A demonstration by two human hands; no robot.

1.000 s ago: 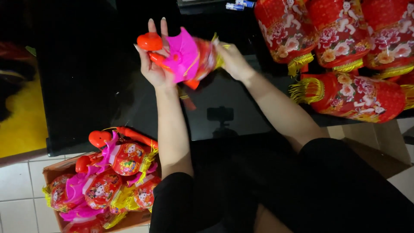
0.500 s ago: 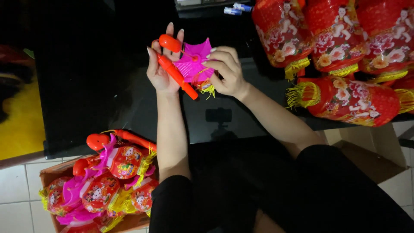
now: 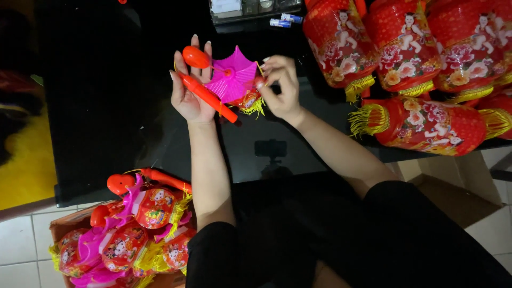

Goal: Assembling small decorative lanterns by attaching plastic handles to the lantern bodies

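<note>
Dark, glossy tabletop (image 3: 122,106) fills the background, with pale floor tiles (image 3: 21,250) seen below its near edge. 1 small toy lantern (image 3: 246,98), capped by a pink pleated canopy (image 3: 233,80), is held above the table between both hands. The left hand (image 3: 188,88) is spread flat and upright, fingers extended, with the orange handle stick (image 3: 205,96) laid across its palm rather than enclosed. The right hand (image 3: 280,88) is pinched narrowly at the lantern's side, apparently on a small fitting or cord, though the contact point is too small to be made out. Because the stick is only propped against an open palm, it could be let slip and dropped onto the table if the right hand's pull were misjudged; the yellow fringe (image 3: 256,108) could also be snagged or torn by the pinching fingers. Large red printed lanterns (image 3: 426,48) are ranged at the table's far right, and a cardboard box (image 3: 58,232) of finished small lanterns (image 3: 152,208) is set on the floor at left.
</note>
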